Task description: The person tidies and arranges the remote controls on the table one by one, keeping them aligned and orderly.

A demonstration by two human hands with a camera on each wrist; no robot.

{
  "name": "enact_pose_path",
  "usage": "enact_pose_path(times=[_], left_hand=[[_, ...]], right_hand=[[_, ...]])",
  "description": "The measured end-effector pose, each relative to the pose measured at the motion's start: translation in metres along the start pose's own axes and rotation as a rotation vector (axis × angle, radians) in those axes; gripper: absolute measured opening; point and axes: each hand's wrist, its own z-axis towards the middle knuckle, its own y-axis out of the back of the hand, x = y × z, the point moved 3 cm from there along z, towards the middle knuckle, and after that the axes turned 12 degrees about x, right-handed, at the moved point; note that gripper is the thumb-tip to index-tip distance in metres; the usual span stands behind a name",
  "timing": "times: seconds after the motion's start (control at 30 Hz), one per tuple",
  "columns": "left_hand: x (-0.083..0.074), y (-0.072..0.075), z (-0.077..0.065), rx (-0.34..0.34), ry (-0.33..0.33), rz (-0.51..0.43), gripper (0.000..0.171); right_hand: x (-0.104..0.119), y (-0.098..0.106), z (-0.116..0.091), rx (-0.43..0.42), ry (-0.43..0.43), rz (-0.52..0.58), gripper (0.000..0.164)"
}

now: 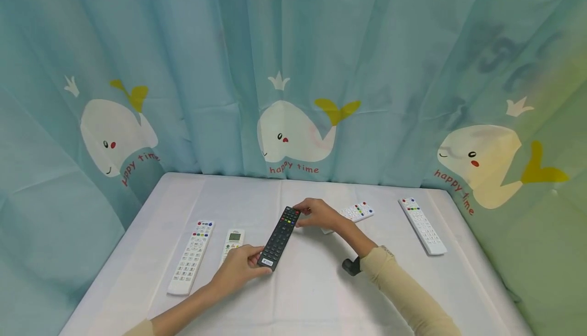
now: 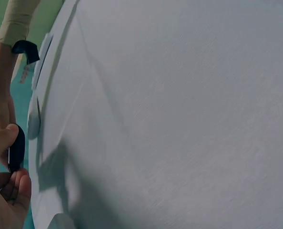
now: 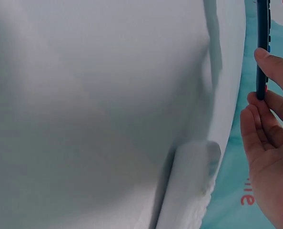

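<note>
Between both hands a black remote control [image 1: 278,238] is held at a slant, its buttons facing up in the head view. The left hand [image 1: 238,267] pinches its lower end, by the white label. At the upper end, near the coloured buttons, the right hand [image 1: 320,213] grips it between thumb and fingers. In the right wrist view the black remote [image 3: 262,47] shows edge-on, raised off the table, with the right hand [image 3: 272,129] on its end. The left wrist view shows the left hand [image 2: 8,191] with its thumb and fingers on the remote's end [image 2: 17,150].
On the white table [image 1: 312,295] lie a long white remote [image 1: 191,258] and a smaller white remote with a display [image 1: 234,239] at left. Another white remote [image 1: 357,212] lies partly behind the right hand; one more [image 1: 422,226] is at right. A curtain [image 1: 293,45] hangs behind.
</note>
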Motion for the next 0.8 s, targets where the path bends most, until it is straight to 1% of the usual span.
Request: enact_pose_path(times=[0.27, 0.47, 0.63, 0.8], left_hand=[[-0.002, -0.008, -0.016, -0.018, 0.049, 0.005, 0.058], [-0.001, -0.012, -0.024, -0.013, 0.081, 0.013, 0.059], [-0.002, -0.013, -0.028, -0.02, 0.077, -0.001, 0.058], [-0.002, -0.017, -0.031, 0.011, 0.093, -0.032, 0.06]], right_hand=[[0.005, -0.014, 0.007, 0.045, 0.009, -0.003, 0.046], [0.012, -0.022, 0.011, 0.07, 0.021, -0.017, 0.046], [0.015, -0.026, 0.013, 0.091, -0.008, -0.023, 0.047], [0.015, -0.032, 0.016, 0.125, -0.035, -0.066, 0.047]])
